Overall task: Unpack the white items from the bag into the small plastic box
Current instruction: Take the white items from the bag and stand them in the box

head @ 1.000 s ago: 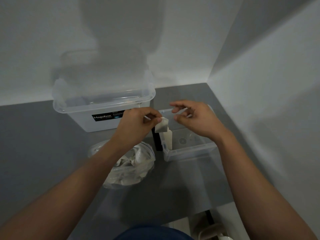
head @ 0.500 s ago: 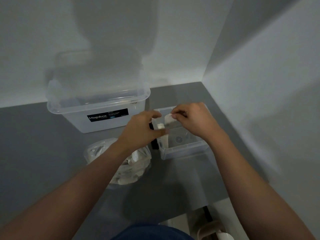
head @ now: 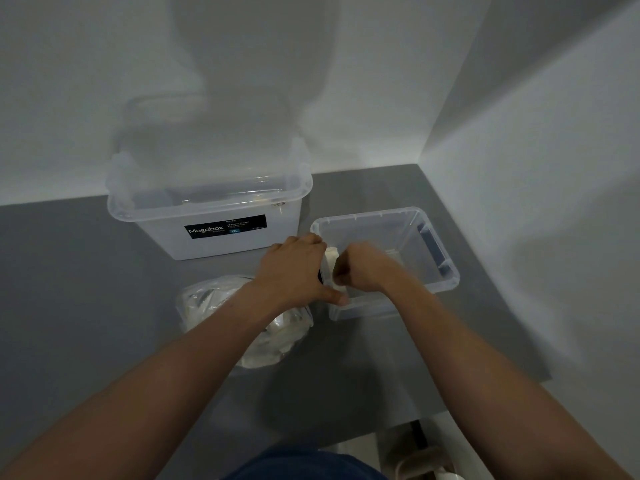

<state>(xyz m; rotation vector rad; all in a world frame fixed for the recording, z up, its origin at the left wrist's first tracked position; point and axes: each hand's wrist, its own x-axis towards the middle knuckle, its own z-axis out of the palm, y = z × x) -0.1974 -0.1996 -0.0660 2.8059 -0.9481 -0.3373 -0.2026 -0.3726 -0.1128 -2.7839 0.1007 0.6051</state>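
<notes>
White item point(head: 331, 255) stands at the small plastic box's point(head: 367, 213) nine o'clock wall. Left hand point(head: 294, 268) and right hand point(head: 362, 268), fingers curled, both grip it.

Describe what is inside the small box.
In the small box, a white item stands at the left wall, held between left hand and right hand; they hide its lower part.

- Grey worktop point(head: 86, 289), tucked into a corner between white walls.
- At the back left, right against the wall: large clear box point(head: 214, 216), lid on, black "Megabox" label facing forward.
- Over to the right, near the side wall: small plastic box point(head: 446, 271), clear, no lid.
- In front of the large box, just left of the small one: crumpled clear bag point(head: 287, 329), stuffed with white items.
</notes>
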